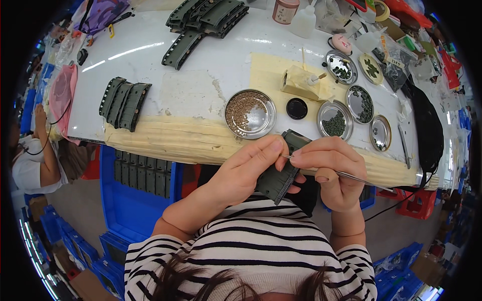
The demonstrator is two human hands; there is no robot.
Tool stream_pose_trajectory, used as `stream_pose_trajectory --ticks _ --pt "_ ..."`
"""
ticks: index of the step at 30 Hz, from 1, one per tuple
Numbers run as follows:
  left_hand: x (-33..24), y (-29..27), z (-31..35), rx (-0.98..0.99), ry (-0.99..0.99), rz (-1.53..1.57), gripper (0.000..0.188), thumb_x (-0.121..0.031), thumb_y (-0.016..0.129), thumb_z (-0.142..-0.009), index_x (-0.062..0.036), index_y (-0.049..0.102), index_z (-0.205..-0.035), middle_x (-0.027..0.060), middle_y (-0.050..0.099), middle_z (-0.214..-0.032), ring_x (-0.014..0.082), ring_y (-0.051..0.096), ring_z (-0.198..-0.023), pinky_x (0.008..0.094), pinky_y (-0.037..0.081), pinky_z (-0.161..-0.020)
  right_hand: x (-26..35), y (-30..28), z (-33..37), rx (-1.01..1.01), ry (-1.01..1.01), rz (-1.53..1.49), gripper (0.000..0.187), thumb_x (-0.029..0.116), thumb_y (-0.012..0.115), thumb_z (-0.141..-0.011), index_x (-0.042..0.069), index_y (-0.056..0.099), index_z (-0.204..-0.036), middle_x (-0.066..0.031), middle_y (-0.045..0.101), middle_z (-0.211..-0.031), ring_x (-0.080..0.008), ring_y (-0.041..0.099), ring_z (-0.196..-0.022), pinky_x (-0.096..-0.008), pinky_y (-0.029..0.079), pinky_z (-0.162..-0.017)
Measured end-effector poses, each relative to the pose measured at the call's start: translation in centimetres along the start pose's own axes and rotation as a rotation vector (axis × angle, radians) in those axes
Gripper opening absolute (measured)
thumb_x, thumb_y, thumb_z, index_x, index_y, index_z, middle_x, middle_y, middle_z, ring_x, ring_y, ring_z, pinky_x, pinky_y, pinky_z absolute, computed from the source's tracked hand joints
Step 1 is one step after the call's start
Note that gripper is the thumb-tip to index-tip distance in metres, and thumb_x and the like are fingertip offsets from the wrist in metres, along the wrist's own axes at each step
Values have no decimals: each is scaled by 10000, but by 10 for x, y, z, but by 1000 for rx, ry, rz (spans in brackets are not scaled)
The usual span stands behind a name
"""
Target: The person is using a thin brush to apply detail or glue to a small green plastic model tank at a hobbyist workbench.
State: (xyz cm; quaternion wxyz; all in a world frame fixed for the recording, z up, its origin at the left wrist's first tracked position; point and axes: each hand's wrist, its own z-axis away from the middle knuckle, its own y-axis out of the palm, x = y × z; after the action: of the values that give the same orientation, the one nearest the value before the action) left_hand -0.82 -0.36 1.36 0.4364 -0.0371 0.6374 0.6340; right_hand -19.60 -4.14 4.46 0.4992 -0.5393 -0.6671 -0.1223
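Note:
My left hand (246, 168) is closed around a dark green, slightly curved plastic part (276, 183), tilted just in front of the table's padded edge. In my right hand (334, 168) are thin metal tweezers (365, 181), pinched between the fingers. Their tip meets the part's side near my left thumb; whether a small piece sits at the tip is too small to tell. Just beyond my hands lie a round metal dish (263, 122) of small brown pieces and another metal dish (345, 112) of small dark green pieces. A black round cap (296, 108) lies between them.
More green parts lie stacked at the table's left (124, 104) and back (208, 17). Right of my hands stand several small dishes, a beige block-shaped holder (301, 84) and a white squeeze bottle (303, 21). A blue crate (128, 208) holding green parts is below the table's left edge.

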Motion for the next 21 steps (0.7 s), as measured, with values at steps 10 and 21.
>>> stream_pose_trajectory --ticks 10,21 --pt "-8 8 6 -151 95 -147 458 -47 496 -914 4 321 -1333 169 551 -1148 250 644 -935 377 584 -770 -16 -6 5 -373 148 -136 269 151 483 -971 -36 670 -917 -114 635 -907 -135 595 -738 -237 452 -621" --pt "-20 0 34 -349 286 -370 409 51 604 -836 41 458 -1218 140 609 -1105 168 616 -971 291 513 -837 -42 -3 -3 -335 228 174 144 103 586 -910 5 691 -901 -65 649 -801 -172 535 -713 -288 421 -662"
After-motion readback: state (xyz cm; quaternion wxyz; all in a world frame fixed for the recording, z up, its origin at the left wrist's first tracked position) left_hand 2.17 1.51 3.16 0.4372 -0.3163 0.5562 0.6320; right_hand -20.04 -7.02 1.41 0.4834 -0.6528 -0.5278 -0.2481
